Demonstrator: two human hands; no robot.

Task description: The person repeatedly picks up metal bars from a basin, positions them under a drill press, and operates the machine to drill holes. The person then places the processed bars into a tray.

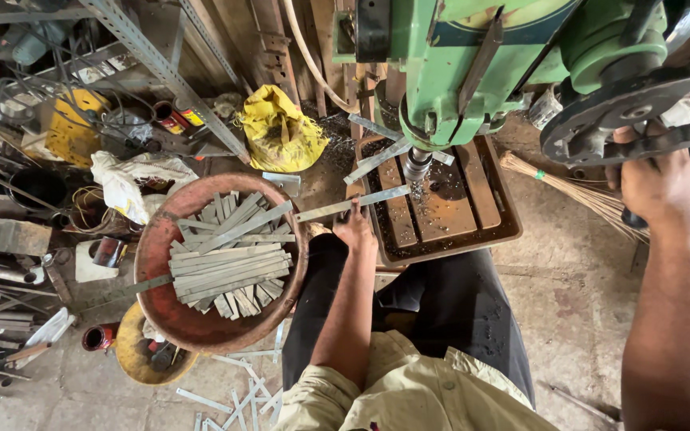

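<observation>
Now I see the big green drill machine (473,64) over its rusty table (449,203). Next to it sits a round red pan (153,255) full of flat metal strips (229,267). My right hand (655,185) is wrapped tight around the dark wheel handle (640,120). My left hand (354,230) pinches one long metal strip (353,204) and holds it flat under the drill bit (418,166).

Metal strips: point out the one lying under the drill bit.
It is the long flat strip held by the left hand, reaching across the drill table beneath the chuck. The others lie piled in the red basin or scattered on the floor.
</observation>
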